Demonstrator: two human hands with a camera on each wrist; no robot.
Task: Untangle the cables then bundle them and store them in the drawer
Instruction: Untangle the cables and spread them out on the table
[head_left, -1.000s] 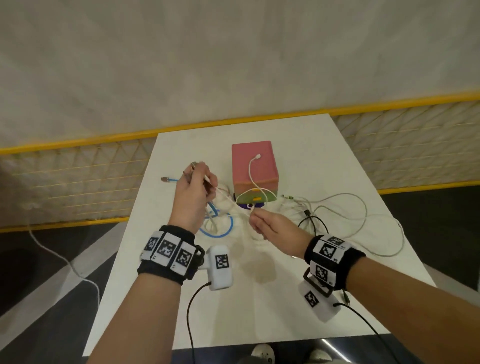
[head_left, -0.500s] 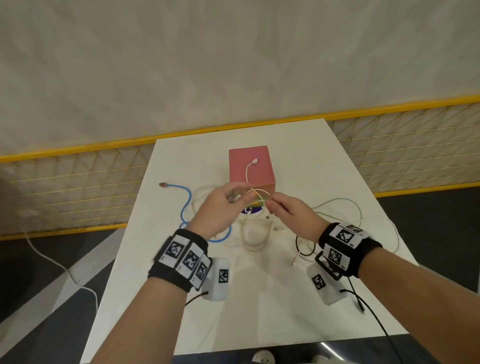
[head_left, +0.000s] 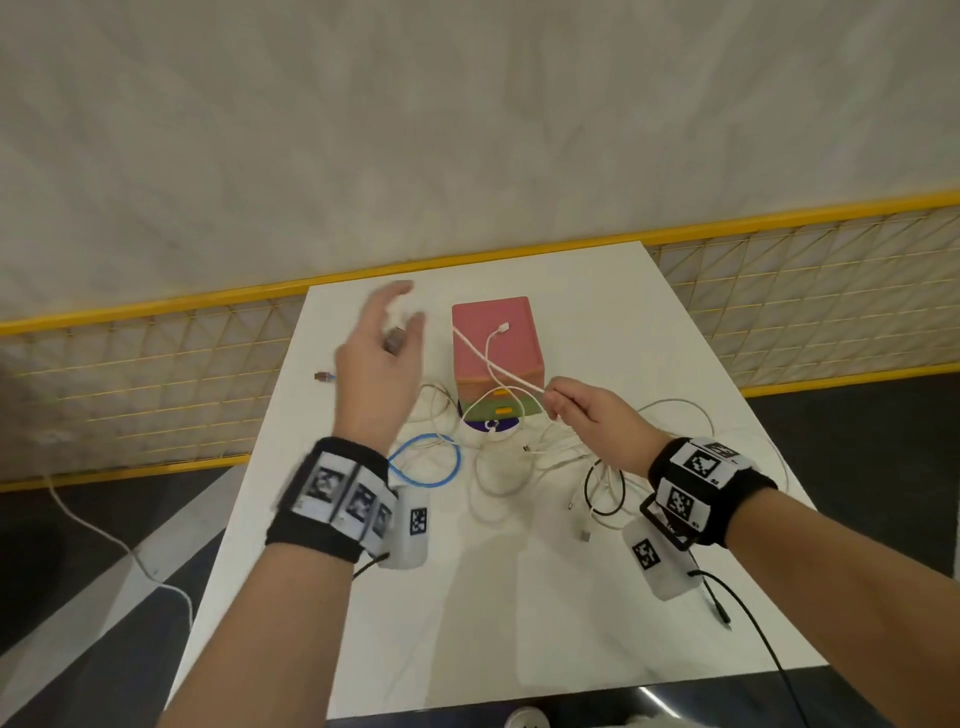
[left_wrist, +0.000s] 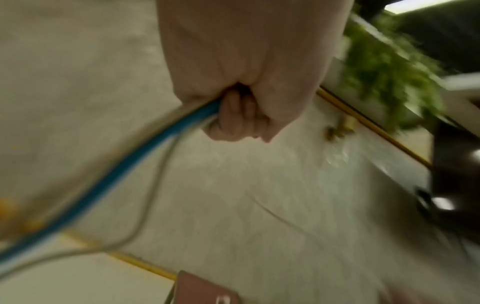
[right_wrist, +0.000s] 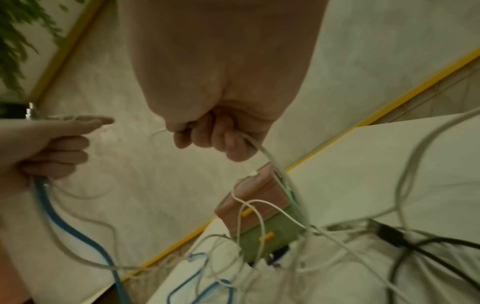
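**Cables held above a white table beside a grey wall**

A smooth white rectangular table (head_left: 519, 597) is seen from above, set against a pale grey textured wall (head_left: 467, 130). A yellow rail with a cream wire-mesh panel (head_left: 805, 291) runs along the foot of that wall, and dark flooring (head_left: 78, 545) lies beside and below the table. Blurred green foliage (left_wrist: 389, 67) is caught in the left wrist view.

The left hand (head_left: 376, 374) is raised above the far left part of the table, motion-blurred in the head view. In the wrist views its fingers (left_wrist: 239, 117) are curled round a bright blue round cable (left_wrist: 109, 179) together with a thin white cable (left_wrist: 155, 179); both hang down from the fist. A loop of the blue cable (head_left: 423, 460) lies on the table below and nearer than those fingers, and its metal plug end (head_left: 324, 376) rests on the table just left of them.

The right hand (head_left: 597, 421) is held over the tangle, its fingers (right_wrist: 221, 137) closed on a thin white charging cable (head_left: 498, 369), which is stretched from them up across the top of a small pink block-shaped drawer box with green and purple lower tiers (head_left: 496, 338). The box stands on the table just beyond and left of the right fingers, between the two hands. Further white cables (head_left: 498, 478) and a thin black cable (head_left: 597, 493) lie looped on the table beneath and beside the right wrist. Whether any drawer is pulled out cannot be told.
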